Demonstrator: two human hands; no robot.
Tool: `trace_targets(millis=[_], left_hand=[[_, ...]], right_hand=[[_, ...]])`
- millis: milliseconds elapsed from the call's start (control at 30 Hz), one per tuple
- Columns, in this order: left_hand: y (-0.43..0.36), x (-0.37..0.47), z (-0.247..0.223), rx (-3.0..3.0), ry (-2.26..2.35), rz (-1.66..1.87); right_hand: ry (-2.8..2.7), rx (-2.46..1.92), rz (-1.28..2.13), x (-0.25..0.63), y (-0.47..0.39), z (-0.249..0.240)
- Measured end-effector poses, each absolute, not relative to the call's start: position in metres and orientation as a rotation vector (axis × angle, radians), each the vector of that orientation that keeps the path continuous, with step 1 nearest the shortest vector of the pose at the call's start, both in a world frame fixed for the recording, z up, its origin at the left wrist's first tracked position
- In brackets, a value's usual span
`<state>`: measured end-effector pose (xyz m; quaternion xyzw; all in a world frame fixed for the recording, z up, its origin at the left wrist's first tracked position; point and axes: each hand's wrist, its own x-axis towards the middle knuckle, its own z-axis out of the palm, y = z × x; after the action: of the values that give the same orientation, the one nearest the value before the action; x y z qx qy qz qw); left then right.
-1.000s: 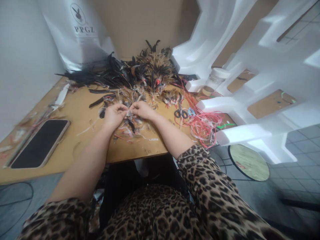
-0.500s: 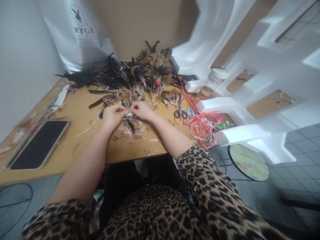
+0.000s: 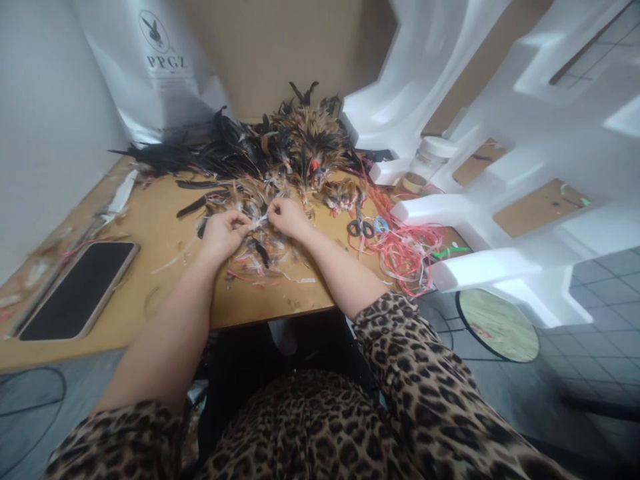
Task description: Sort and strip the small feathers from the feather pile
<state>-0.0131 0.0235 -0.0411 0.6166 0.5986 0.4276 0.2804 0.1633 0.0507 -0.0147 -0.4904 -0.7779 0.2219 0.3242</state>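
My left hand (image 3: 226, 233) is closed in a pinch on the base of a small bunch of brown feathers (image 3: 245, 200) near the middle of the table. Just right of it, the fingers of my right hand (image 3: 286, 216) are pinched on a whitish strip (image 3: 260, 220) at the same base; its exact kind is too blurred to tell. Below the hands lies a dark feather (image 3: 259, 252) among loose scraps. Behind them are a pile of long black feathers (image 3: 200, 155) and a thick brown feather bundle (image 3: 313, 123) with a red tie.
Black-handled scissors (image 3: 361, 229) lie to the right, beside tangled pink strings (image 3: 407, 250). A jar (image 3: 431, 160) and white foam pieces (image 3: 480, 267) crowd the right side. A phone (image 3: 80, 290) rests at the left; a white bag (image 3: 165, 80) stands behind.
My right hand has shifted slightly right, away from my left hand, and more of the whitish strip shows between them. My left hand has barely moved.
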Motion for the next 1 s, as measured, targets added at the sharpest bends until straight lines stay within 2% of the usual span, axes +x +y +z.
trace_targets(millis=[567, 800, 1000], left_hand=[[0.020, -0.013, -0.035, 1.686, 1.523, 1.163], [0.016, -0.003, -0.025, 1.331, 1.403, 1.228], [0.011, 0.001, -0.014, 1.054, 1.219, 1.419]], right_hand=[[-1.950, -1.273, 0.687, 0.163, 0.053, -0.016], [-1.800, -1.166, 0.861, 0.159, 0.053, -0.015], [-1.769, -1.071, 0.679, 0.154, 0.046, -0.009]])
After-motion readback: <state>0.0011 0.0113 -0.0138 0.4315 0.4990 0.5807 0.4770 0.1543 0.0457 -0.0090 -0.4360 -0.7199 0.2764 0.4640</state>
